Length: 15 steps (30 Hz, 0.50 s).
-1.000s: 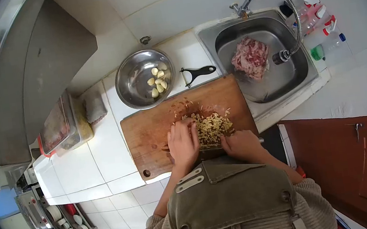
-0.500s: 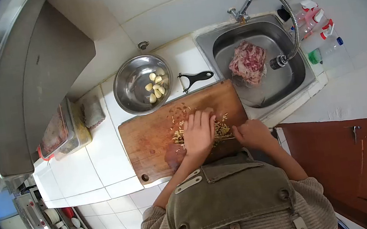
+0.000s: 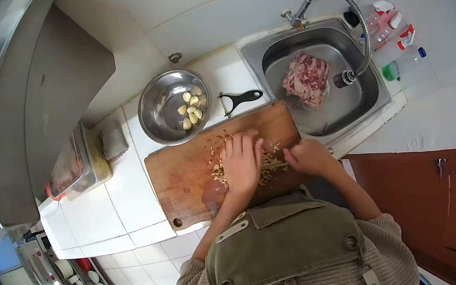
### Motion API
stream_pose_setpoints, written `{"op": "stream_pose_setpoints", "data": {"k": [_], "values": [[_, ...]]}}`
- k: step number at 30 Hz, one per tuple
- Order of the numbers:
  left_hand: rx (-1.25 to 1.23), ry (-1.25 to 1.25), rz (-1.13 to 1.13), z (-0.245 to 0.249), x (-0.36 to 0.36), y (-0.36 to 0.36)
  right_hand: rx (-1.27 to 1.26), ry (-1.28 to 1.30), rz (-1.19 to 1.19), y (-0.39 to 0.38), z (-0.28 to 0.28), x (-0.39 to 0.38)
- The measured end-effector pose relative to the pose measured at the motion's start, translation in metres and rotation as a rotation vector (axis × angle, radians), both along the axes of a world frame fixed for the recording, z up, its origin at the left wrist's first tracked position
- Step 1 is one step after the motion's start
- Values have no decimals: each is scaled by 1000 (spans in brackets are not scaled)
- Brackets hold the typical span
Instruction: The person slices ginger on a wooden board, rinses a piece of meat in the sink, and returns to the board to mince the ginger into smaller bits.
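A wooden cutting board (image 3: 177,176) lies on the counter with small chopped pale-yellow pieces (image 3: 270,176) scattered over it. Closed around a handle at the board's right side is my right hand (image 3: 307,157). The knife (image 3: 275,165) shows only as a thin line, seen from above, running left from that fist among the pieces. My left hand (image 3: 241,163) lies with fingers extended over the knife's far part, palm down; it hides that part of the blade. Behind the board stands a steel bowl (image 3: 160,114) holding several peeled garlic cloves (image 3: 192,114).
A black-handled peeler (image 3: 245,97) lies between bowl and sink. In the steel sink (image 3: 353,119) sits a piece of raw meat (image 3: 307,79) under a flexible faucet (image 3: 358,7). Spray bottles (image 3: 387,32) stand right of it. A clear container (image 3: 94,161) is at left.
My right hand has risen slightly away from me, and the knife's line now sits farther up among the pieces. My left hand stays over it. The whole view has shifted slightly.
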<state>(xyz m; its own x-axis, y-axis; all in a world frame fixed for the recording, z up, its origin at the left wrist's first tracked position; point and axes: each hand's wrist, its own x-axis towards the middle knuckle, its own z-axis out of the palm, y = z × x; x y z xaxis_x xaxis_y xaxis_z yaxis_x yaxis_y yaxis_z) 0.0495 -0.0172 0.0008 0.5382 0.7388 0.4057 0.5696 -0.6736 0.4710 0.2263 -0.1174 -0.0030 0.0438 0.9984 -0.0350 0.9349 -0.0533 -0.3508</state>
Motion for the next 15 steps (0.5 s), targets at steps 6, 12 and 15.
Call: {"op": "stream_pose_setpoints", "data": {"k": [6,12,15], "values": [[-58,-36,-8,2,-1,9,205,-76,6,-3,6,-3],[-21,13,26,1,-4,15,176,-90,85,12,-7,-4],[3,17,34,-11,-4,19,45,-63,-40,16,7,-8]]}}
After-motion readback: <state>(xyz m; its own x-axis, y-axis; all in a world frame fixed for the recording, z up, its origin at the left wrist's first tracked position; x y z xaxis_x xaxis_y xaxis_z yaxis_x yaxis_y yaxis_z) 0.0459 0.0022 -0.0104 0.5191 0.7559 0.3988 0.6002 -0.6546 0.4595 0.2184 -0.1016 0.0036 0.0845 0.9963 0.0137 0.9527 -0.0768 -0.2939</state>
